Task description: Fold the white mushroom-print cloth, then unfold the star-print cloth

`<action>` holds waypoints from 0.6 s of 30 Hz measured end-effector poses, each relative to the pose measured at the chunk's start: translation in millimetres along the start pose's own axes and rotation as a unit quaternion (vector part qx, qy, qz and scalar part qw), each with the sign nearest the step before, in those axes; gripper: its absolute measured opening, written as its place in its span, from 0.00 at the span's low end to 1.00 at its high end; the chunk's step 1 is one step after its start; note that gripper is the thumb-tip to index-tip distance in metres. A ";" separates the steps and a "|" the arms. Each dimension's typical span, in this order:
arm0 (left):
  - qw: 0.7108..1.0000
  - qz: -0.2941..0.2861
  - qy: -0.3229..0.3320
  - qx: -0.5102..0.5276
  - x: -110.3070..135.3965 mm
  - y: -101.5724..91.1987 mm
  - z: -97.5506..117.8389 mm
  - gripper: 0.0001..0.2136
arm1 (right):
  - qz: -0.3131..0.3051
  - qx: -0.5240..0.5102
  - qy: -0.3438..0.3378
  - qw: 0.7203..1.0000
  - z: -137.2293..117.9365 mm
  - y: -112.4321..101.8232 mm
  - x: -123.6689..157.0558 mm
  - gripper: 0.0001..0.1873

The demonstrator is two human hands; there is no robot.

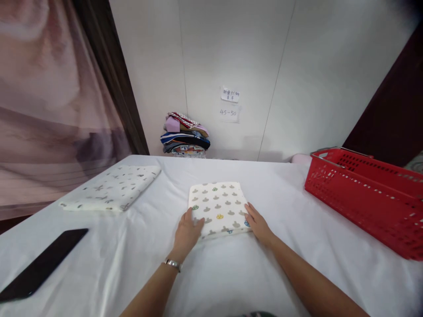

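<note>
A folded white cloth (218, 204) with grey, green, yellow and blue mushroom-like prints lies flat in front of me. My left hand (187, 231) rests at its near left corner, thumb on top and fingers along the left edge. On the opposite side, my right hand (259, 223) touches the right edge near the front corner, fingers stretched out. Neither hand lifts the cloth; it stays on the white-covered table (228, 273). The fingers of both hands look extended rather than wrapped round it.
Another folded white cloth (114, 187) with small dark prints lies at the left. A black phone-like slab (42, 264) is nearer on that side. A red plastic basket (363, 193) stands at the right. Behind the table are stacked folded fabrics (185, 136) and a wall (228, 48).
</note>
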State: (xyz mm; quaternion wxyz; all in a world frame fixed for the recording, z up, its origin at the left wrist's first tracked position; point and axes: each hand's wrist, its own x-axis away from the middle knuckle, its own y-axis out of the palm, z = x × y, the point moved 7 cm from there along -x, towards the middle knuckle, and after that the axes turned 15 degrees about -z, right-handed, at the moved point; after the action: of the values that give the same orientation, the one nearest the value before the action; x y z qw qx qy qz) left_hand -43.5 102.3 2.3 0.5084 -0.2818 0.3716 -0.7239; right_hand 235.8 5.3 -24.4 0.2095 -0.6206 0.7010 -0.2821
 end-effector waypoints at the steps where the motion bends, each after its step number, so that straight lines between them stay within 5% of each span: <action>1: 1.000 -0.013 -0.012 0.012 0.7 -1.7 -0.2 0.27 | 0.005 0.002 0.007 1.000 -2.8 0.5 0.7 0.27; 7: 0.998 -0.048 -0.018 0.034 -3.6 -21.5 -13.7 0.26 | -0.028 0.022 0.013 0.999 -18.3 18.5 32.3 0.27; 10: 0.999 -0.021 0.016 -0.024 0.6 -24.3 -13.3 0.21 | -0.066 0.058 0.021 0.996 -22.9 21.2 44.9 0.30; 14: 0.980 0.053 0.116 -0.154 20.2 -16.8 24.4 0.20 | -0.044 0.147 -0.037 0.987 -51.8 6.0 29.2 0.29; 18: 0.950 0.032 0.219 -0.218 40.0 12.2 65.9 0.23 | -0.038 0.208 -0.143 0.967 -105.1 8.3 -7.7 0.28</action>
State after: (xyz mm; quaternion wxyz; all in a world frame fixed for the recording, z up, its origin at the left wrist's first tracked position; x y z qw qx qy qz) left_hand 1.7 45.4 30.7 0.3631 -0.2082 0.6317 -0.6525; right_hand 163.0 27.8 48.9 0.4214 -0.6236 0.5652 -0.3379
